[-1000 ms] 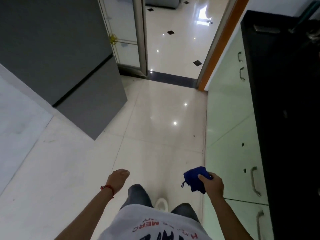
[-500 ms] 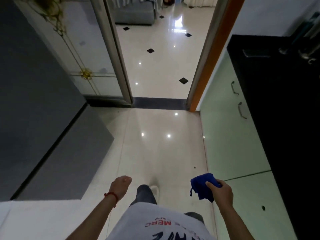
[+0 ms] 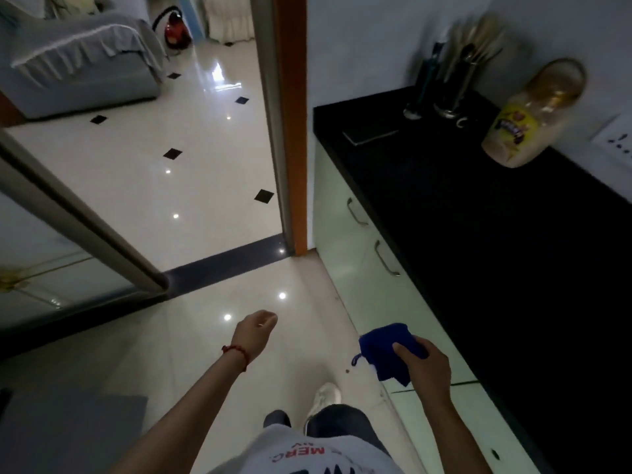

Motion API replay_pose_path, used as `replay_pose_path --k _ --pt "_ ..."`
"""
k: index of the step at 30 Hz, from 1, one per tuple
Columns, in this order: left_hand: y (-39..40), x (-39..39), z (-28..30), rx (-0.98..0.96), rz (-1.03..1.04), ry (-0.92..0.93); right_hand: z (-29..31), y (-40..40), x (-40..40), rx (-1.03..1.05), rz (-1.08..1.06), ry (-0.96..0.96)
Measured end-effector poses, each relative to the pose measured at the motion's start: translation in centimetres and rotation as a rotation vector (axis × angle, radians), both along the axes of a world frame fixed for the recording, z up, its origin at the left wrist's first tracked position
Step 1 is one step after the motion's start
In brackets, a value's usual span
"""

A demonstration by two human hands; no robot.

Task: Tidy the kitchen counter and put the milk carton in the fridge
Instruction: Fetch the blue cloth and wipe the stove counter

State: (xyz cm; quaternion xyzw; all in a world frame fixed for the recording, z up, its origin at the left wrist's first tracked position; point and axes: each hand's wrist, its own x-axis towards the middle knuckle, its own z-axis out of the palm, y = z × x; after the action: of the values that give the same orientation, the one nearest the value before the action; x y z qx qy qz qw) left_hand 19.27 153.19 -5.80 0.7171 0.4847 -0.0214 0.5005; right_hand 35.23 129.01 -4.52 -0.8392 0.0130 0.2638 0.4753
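My right hand (image 3: 425, 362) holds a folded blue cloth (image 3: 384, 348) low at the right, just left of the black kitchen counter (image 3: 496, 234). My left hand (image 3: 254, 331) hangs over the pale floor with fingers curled into a loose fist and nothing in it; a red thread is tied around its wrist. No milk carton shows in this view. Only a grey corner of the fridge (image 3: 68, 432) shows at the bottom left.
On the counter stand a plastic jar with a yellow label (image 3: 533, 114), a blurred utensil holder (image 3: 455, 80) and a flat dark pad (image 3: 371, 133). Pale green cabinet doors (image 3: 369, 278) run below it. A doorway with an orange frame (image 3: 290, 131) opens onto a room with a grey sofa (image 3: 78, 56).
The view has swung up and to the right, bringing the counter top, jar and far room into sight while the fridge slid out to the left. Both hands keep their pose, the cloth still held.
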Motion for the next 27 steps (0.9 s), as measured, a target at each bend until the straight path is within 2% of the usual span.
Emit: replay_pose_path --k 5,11,20,27 --pt "-0.2 7.5 1.6 0.087 -0.218 -0.028 2.5 0.5 5.1 0.117 -0.178 -0.033" --pt "-1.3 16.6 3.5 0.244 -0.490 -0.087 4.7 -1.3 8.8 0.139 -0.436 -0.107" --pt "-4.0 30.9 4.5 0.331 -0.938 -0.302 4.6 -4.3 12.4 0.216 -0.928 -0.066" --pt "-3.8 42.4 3.6 0.441 -1.252 -0.266 4.3 -2.0 18.3 0.199 -1.163 -0.064"
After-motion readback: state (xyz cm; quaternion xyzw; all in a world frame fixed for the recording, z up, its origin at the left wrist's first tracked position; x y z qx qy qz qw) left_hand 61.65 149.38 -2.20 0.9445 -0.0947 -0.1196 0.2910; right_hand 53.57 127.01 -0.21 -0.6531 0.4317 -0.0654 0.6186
